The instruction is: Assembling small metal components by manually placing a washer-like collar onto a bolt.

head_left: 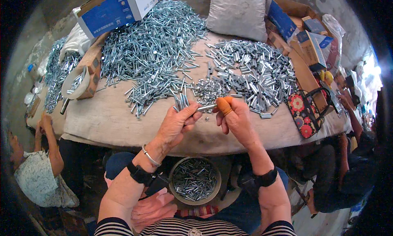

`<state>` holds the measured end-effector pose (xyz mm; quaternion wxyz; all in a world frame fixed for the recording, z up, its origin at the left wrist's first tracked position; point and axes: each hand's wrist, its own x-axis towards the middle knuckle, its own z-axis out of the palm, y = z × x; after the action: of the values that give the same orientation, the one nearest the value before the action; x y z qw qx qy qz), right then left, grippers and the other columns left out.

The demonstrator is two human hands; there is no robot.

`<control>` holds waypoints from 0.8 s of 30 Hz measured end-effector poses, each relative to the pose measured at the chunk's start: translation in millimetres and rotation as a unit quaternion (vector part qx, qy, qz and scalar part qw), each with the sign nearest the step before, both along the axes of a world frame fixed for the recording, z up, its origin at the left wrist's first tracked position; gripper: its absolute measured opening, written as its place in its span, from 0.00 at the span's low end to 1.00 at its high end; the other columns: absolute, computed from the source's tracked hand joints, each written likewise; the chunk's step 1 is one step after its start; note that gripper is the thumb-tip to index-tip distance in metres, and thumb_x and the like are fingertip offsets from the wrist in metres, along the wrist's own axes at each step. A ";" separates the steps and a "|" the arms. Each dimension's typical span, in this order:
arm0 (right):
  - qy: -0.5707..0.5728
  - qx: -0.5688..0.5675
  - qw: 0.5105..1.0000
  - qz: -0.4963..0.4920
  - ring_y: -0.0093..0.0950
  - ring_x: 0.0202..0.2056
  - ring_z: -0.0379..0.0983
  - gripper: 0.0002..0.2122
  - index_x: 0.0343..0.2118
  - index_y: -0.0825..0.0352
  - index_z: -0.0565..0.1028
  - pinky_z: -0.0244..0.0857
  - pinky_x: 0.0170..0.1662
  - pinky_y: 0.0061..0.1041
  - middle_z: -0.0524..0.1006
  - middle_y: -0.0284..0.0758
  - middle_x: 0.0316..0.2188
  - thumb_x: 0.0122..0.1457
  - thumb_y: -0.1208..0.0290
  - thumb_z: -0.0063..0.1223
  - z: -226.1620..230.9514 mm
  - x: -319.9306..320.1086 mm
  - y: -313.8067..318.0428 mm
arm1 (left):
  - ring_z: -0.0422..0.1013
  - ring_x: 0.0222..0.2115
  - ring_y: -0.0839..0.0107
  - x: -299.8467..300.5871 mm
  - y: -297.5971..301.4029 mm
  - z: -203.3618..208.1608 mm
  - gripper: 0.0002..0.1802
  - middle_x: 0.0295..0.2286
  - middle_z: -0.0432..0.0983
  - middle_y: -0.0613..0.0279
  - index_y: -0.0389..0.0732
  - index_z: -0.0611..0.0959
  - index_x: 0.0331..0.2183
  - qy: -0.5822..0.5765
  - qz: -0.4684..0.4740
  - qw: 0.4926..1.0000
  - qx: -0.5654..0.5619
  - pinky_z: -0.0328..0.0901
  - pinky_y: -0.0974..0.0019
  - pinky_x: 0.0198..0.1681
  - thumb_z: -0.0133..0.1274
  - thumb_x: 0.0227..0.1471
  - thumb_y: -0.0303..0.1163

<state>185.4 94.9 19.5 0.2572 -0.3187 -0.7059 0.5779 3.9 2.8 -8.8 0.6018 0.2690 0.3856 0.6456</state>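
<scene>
My left hand (pixel 179 120) is closed around several shiny metal bolts (pixel 181 100) that stick up past the fingers. Between my hands lies a metal sleeve (pixel 206 107), almost level; the left fingertips grip one end. My right hand (pixel 237 120), with an orange cover on one finger, pinches the other end. Whether a bolt sits inside the sleeve is too small to tell. Just behind my fingers is a small heap of short metal pieces (pixel 206 90). Long bolts (pixel 151 47) form a big pile at the back left, and loose sleeves (pixel 256 74) spread to the right.
A bowl of metal parts (pixel 172 182) stands below the table edge. On the cloth-covered table (pixel 123 125) are a white tub (pixel 69 90), a floral bag (pixel 301 117), a blue and white box (pixel 108 17) and a full white sack (pixel 236 15). Other people sit at left and right.
</scene>
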 end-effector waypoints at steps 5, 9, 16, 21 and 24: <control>0.088 0.053 0.995 -0.021 0.18 0.17 0.68 0.07 0.37 0.69 0.71 0.62 0.19 0.19 0.73 0.32 0.20 0.63 0.70 0.46 -1.0 -4.9 -4.0 | 0.58 0.17 0.89 0.2 0.2 -1.5 0.08 0.23 0.72 0.69 0.40 0.78 0.34 0.000 -0.003 1.000 0.007 0.49 0.83 0.16 0.53 0.56 0.35; 0.152 -0.058 0.987 0.000 0.22 0.21 0.72 0.08 0.40 0.71 0.69 0.69 0.23 0.22 0.74 0.36 0.24 0.63 0.72 0.47 -12.1 -9.8 1.3 | 0.58 0.18 0.88 2.8 -0.3 -2.1 0.08 0.23 0.72 0.69 0.41 0.78 0.34 0.012 0.022 1.000 -0.005 0.50 0.83 0.17 0.53 0.56 0.35; 0.185 -0.062 0.981 -0.008 0.25 0.27 0.76 0.09 0.42 0.72 0.68 0.73 0.31 0.24 0.75 0.38 0.28 0.59 0.79 0.50 -9.2 -7.4 3.7 | 0.59 0.18 0.88 2.4 1.1 -1.1 0.08 0.24 0.72 0.69 0.41 0.77 0.34 0.005 0.021 1.000 -0.013 0.52 0.83 0.17 0.53 0.56 0.35; 0.182 -0.058 0.981 -0.040 0.24 0.26 0.75 0.07 0.40 0.72 0.69 0.72 0.29 0.23 0.75 0.37 0.27 0.58 0.81 0.49 -9.7 -8.8 4.0 | 0.59 0.18 0.88 -0.9 1.2 -4.3 0.07 0.24 0.73 0.68 0.42 0.77 0.33 -0.003 0.022 1.000 -0.010 0.52 0.83 0.17 0.53 0.56 0.35; 0.075 -0.035 0.995 -0.053 0.24 0.25 0.75 0.08 0.39 0.71 0.69 0.71 0.28 0.23 0.75 0.36 0.26 0.56 0.80 0.49 -18.7 -3.9 10.2 | 0.59 0.18 0.88 -0.2 2.4 -3.6 0.07 0.24 0.73 0.68 0.42 0.76 0.33 -0.007 0.040 0.999 -0.024 0.52 0.83 0.17 0.53 0.56 0.34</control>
<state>181.5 105.1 0.8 0.3285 -0.3200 -0.6459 0.6103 3.6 5.2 -12.4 0.5840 0.2343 0.4076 0.6618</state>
